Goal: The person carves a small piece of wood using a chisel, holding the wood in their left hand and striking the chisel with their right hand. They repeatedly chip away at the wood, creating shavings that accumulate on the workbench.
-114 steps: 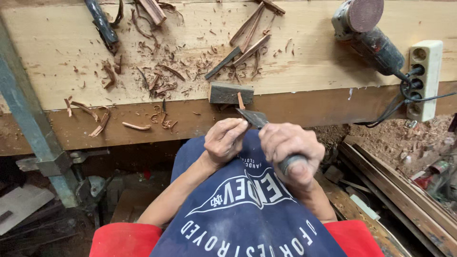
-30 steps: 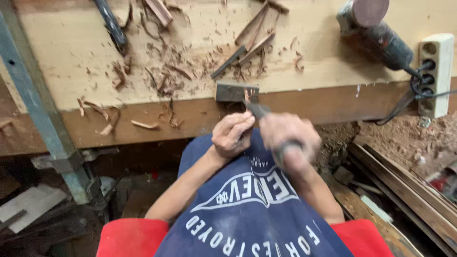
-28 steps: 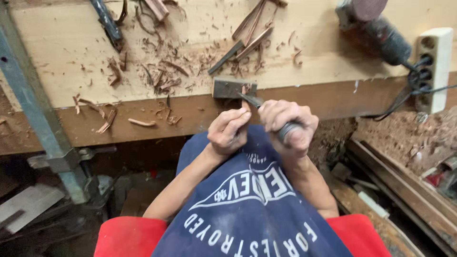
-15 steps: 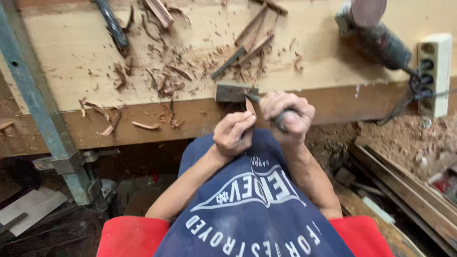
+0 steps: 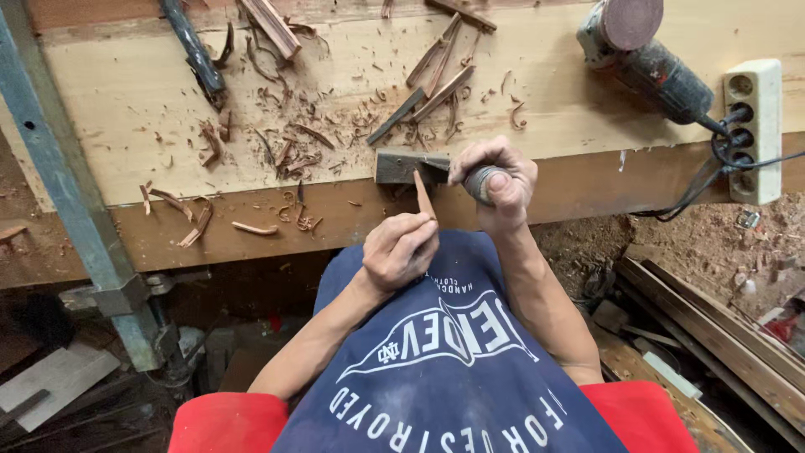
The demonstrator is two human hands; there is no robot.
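Your right hand (image 5: 496,180) is clenched round a dark round tool handle (image 5: 480,183), and the fist hides most of it; the working end is covered too, so I cannot tell what kind of blade it carries. Your left hand (image 5: 401,249) pinches a thin reddish wood sliver (image 5: 424,195) between thumb and fingertips, its lower end buried in the grip. The sliver stands nearly upright, long axis running from your fingers up toward the workbench (image 5: 126,92), its tip just at the bench edge beside a small dark wooden block (image 5: 404,166). Shavings (image 5: 293,151) lie scattered on the bench beyond the block. At the far right of the bench, a power tool (image 5: 646,50), cut off by the top of the view, is plugged into a white socket strip (image 5: 755,126).
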